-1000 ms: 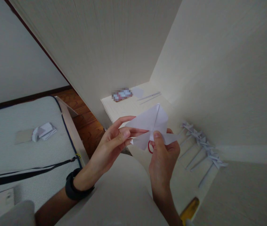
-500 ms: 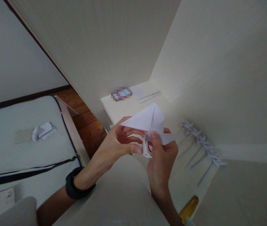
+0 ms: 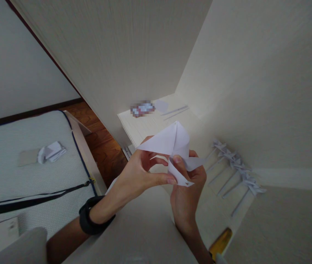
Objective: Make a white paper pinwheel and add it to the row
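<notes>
A white paper pinwheel [image 3: 168, 140], with some of its blades curled, is held up between my two hands. My right hand [image 3: 188, 183] grips it near the centre, thumb on top and fingers behind. The thumb of my left hand [image 3: 142, 172] presses the lower curled flap, whose tip has a small hole. The other fingers of that hand curve behind the paper and are partly hidden. On the tabletop to the right lies a row of several finished-looking paper pinwheels [image 3: 235, 163] on thin sticks.
Thin sticks [image 3: 175, 110], a paper piece [image 3: 161, 106] and a blurred-out item [image 3: 142, 109] lie on the white tabletop [image 3: 134, 126] by the wall. A yellow object [image 3: 221, 242] sits at its near edge. Folded papers [image 3: 51, 152] and a black strap [image 3: 35, 200] rest on the mattress [image 3: 48, 128].
The lower flap has swung to the right and its holed tip now shows. My left thumb has moved right along with it. The pinwheel has shifted slightly left.
</notes>
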Action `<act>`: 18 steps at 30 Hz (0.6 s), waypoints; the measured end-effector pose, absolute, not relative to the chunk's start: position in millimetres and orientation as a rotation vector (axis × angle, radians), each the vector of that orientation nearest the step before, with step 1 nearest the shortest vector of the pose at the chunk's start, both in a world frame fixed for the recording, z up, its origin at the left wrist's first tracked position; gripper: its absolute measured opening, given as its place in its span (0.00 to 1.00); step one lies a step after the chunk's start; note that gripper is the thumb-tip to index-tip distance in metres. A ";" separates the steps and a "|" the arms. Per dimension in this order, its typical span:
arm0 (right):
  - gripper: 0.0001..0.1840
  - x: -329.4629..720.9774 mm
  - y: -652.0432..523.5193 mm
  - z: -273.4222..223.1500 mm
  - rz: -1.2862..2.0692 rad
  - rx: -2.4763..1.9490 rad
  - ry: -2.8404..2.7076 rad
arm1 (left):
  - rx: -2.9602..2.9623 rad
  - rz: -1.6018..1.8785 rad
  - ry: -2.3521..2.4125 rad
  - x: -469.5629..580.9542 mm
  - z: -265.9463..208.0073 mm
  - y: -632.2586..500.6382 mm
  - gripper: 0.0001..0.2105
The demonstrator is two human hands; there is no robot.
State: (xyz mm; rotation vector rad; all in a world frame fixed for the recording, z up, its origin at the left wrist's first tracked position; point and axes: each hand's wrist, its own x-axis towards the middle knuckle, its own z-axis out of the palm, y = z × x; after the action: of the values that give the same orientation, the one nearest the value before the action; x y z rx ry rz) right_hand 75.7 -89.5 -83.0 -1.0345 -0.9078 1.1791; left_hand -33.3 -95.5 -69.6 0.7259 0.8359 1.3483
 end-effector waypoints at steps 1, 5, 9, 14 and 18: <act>0.10 76.0 -89.8 -83.7 1.186 -1.041 -0.907 | 0.736 1.346 0.830 -32.8 -69.4 -96.1 0.30; 0.08 76.4 -89.9 -85.9 1.204 -1.037 -0.896 | 0.749 1.298 0.825 -30.9 -63.6 -98.9 0.27; 0.07 75.5 -89.5 -86.8 1.207 -0.979 -0.877 | 0.691 1.282 0.881 -29.5 -58.3 -101.4 0.25; 0.05 74.6 -88.7 -88.5 1.193 -0.988 -0.897 | 0.656 1.238 0.952 -29.6 -56.6 -101.6 0.13; 0.08 73.2 -88.2 -89.7 1.138 -0.982 -0.919 | 0.552 1.300 0.868 -27.9 -52.9 -99.0 0.14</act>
State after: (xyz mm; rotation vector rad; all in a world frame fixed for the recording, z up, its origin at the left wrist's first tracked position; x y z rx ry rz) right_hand 73.2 -88.2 -89.7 -0.9819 -0.9190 1.1384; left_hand -27.9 -99.0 -52.9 0.5525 0.8682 1.3004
